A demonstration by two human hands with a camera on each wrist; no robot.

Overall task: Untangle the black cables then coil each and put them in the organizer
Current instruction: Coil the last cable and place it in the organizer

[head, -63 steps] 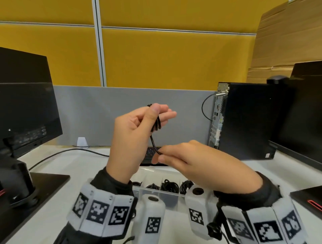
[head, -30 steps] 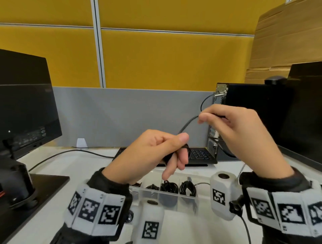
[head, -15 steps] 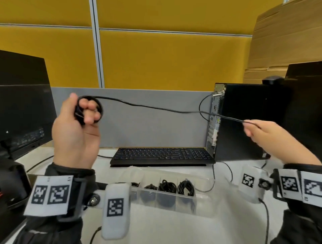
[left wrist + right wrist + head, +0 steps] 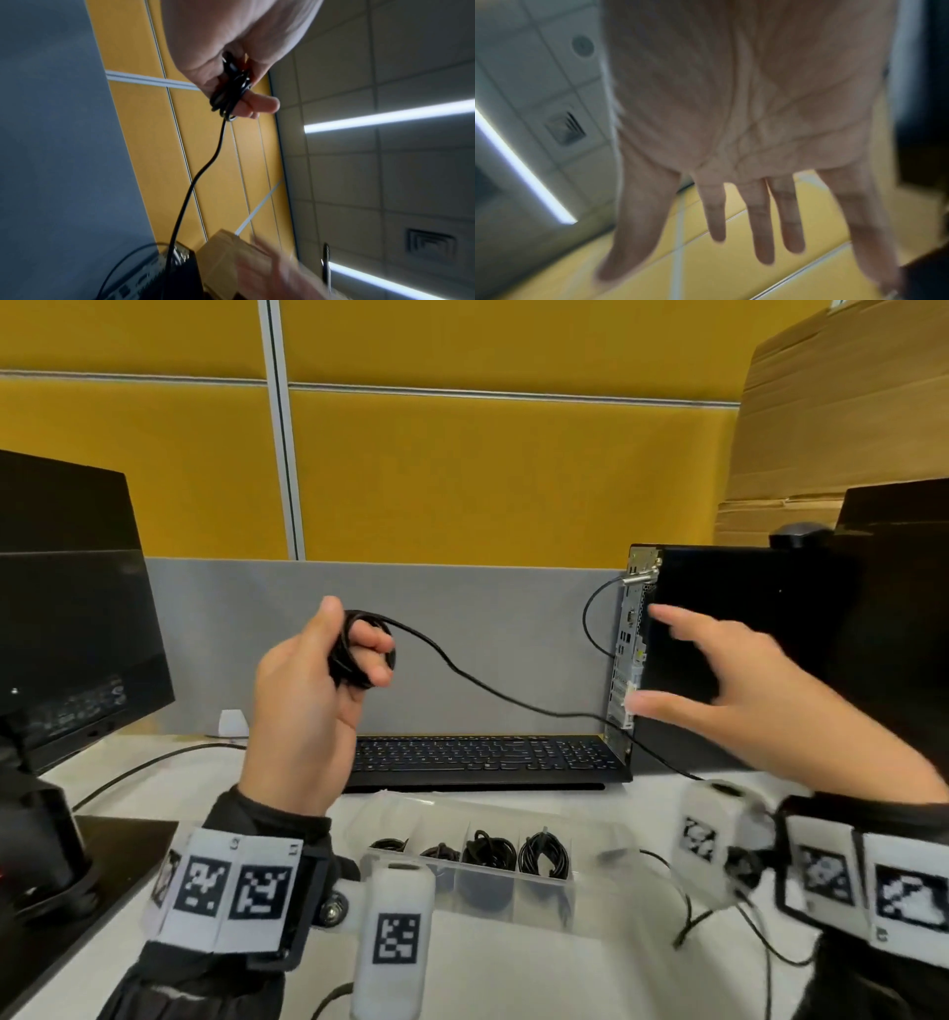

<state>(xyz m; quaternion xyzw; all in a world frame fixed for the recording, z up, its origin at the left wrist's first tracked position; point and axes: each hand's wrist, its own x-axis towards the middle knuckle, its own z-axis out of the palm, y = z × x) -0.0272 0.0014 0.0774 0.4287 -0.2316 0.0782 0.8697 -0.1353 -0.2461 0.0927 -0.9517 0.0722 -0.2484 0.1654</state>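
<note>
— Two hands up over the desk [image 4: 513,963], and we see open air between them. What does our left hand [image 4: 303,711] have?

— We grip a small coil [image 4: 359,649] of black cable, wound round two fingers with the thumb pressed on it. The left wrist view shows the same: loops round the fingers [image 4: 259,104], one strand hanging away.

— And the loose length?

— We see the cable [image 4: 493,693] sag rightward from the coil, pass under our right hand [image 4: 760,706] and drop toward the desk beside the tower [image 4: 744,649].

— Does our right hand hold it?

— No. Its fingers are spread and straight, blurred, holding nothing; the right wrist view shows a bare palm [image 4: 757,121].

— Room to move?

— We have the keyboard [image 4: 488,757] behind the organizer [image 4: 590,886], a monitor [image 4: 77,634] at the left edge, the tower at the right.

— What is in the organizer?

— Four compartments each hold a coiled black cable [image 4: 543,855]; the rightmost looks bare, though our wrist partly hides it.
</note>
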